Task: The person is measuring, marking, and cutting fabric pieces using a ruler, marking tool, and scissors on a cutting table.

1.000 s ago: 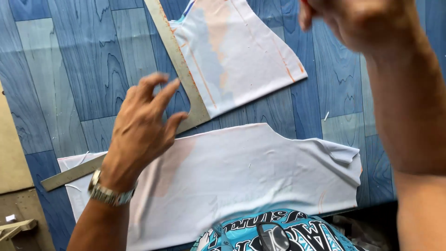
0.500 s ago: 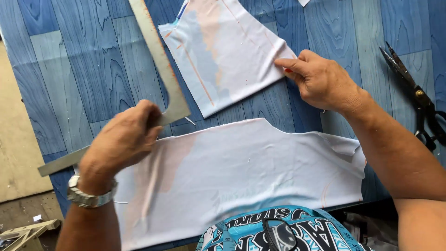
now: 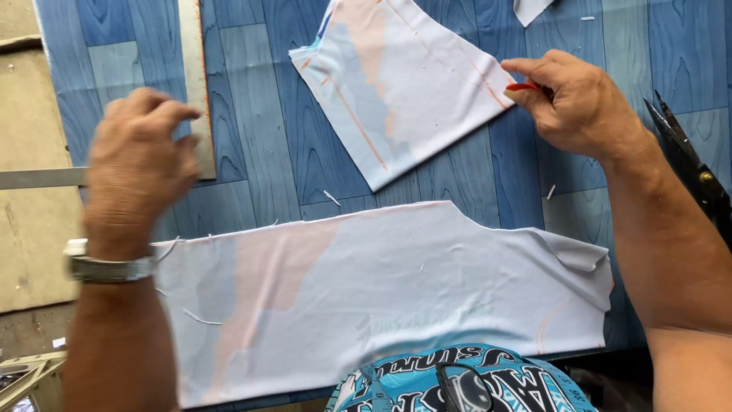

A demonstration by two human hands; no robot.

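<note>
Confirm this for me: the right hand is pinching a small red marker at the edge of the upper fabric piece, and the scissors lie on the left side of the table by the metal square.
Not quite. The head view shows the scissors on the right side of the table, beside the right forearm, not by the metal square. The rest holds: the right hand pinches a small red marker at the edge of the upper fabric piece.

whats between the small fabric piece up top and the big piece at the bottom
In the head view, only a bare strip of blue table separates the small piece from the big piece, apart from a few white thread scraps.
</note>
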